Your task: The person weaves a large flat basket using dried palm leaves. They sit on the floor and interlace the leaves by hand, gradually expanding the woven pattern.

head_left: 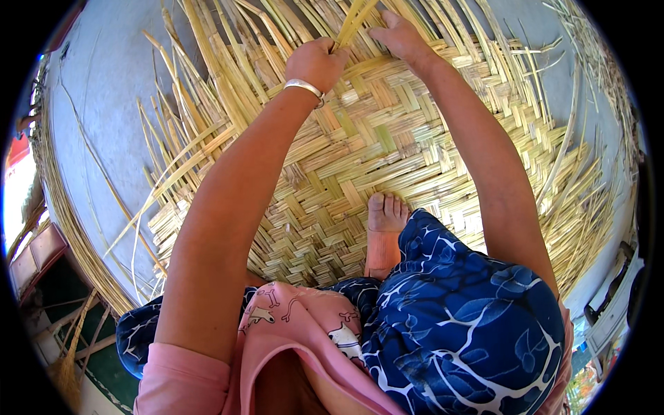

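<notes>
A large mat [387, 138] of flat, pale yellow split reeds in a zigzag weave lies on the floor. At its far edge my left hand [317, 66], with a silver bangle at the wrist, is closed around a folded yellow reed strip [356, 19]. That strip runs up past the top of the view. Just right of it is my right hand [404, 40], low over the weave, thumb and finger apart with nothing visible between them. Loose unwoven reed ends [225, 76] fan out beyond the far and left edges.
My bare foot [387, 225] rests on the mat, beside my blue patterned garment [463, 325]. Bundled long reeds [69, 207] line the left of the grey floor [104, 90]. A straw broom [69, 370] is at lower left; more dry stalks [595, 52] lie at far right.
</notes>
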Demonstrator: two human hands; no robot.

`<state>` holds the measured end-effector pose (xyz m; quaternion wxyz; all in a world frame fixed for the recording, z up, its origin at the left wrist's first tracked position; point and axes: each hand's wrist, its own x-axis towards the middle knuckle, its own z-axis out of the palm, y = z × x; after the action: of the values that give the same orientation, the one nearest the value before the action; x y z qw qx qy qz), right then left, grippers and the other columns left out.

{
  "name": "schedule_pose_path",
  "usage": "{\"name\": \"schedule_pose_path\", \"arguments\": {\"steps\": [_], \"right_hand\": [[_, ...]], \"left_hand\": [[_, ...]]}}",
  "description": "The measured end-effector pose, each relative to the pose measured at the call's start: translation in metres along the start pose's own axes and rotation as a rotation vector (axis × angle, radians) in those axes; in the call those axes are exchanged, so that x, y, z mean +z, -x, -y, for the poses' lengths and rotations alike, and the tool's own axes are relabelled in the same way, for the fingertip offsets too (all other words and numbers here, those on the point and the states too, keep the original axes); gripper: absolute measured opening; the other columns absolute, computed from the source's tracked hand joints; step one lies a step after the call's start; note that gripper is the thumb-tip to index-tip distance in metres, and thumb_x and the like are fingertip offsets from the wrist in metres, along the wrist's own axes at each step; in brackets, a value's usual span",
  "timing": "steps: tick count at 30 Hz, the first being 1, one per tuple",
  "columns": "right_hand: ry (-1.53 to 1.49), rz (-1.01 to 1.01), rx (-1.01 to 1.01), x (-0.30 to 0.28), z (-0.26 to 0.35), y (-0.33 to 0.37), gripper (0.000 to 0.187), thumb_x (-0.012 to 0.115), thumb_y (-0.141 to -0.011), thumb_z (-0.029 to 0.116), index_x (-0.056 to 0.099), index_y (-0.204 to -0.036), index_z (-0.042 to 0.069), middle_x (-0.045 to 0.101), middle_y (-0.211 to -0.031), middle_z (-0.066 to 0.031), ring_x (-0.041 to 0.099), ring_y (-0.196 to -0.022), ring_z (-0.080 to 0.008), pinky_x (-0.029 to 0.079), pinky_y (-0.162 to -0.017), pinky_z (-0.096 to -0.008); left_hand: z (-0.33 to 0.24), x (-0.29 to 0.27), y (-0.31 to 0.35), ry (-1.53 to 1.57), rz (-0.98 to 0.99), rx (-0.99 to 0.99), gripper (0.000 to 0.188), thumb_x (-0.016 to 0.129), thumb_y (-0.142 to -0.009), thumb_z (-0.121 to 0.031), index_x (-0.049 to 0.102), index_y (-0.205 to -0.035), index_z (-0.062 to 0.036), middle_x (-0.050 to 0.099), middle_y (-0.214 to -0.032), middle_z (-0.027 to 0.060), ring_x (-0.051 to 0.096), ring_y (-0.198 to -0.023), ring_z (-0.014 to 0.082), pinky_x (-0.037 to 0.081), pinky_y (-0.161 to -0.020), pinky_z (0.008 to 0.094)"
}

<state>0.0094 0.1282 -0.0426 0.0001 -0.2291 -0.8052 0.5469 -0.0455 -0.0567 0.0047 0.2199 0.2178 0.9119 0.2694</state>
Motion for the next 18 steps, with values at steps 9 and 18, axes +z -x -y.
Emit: {"name": "schedule_pose_path", "arguments": {"steps": [9, 18], "right_hand": [[-0.144, 0.035, 0.008, -0.002, 0.005, 0.003, 0.063, 0.064, -0.084, 0.026, 0.043, -0.133, -0.007, 0.057, -0.121, -0.0147, 0.053, -0.110, -0.0196, 0.040, -0.094, -0.0299], [-0.351, 0.173, 0.098, -0.017, 0.014, -0.008, 0.049, 0.072, -0.080, 0.033, 0.058, -0.115, 0.001, 0.061, -0.109, -0.0076, 0.051, -0.106, -0.0162, 0.035, -0.096, -0.0308]], "left_hand": [[0.009, 0.009, -0.001, 0.081, -0.164, -0.004, 0.029, 0.060, -0.078, -0.030, 0.062, -0.081, -0.0018, 0.063, -0.069, 0.0179, 0.061, -0.065, 0.0334, 0.049, -0.064, 0.0429], [0.010, 0.014, -0.003, 0.249, -0.274, -0.072, 0.023, 0.062, -0.076, -0.021, 0.057, -0.081, 0.0017, 0.060, -0.067, 0.0186, 0.060, -0.062, 0.0322, 0.048, -0.060, 0.0407]]}}
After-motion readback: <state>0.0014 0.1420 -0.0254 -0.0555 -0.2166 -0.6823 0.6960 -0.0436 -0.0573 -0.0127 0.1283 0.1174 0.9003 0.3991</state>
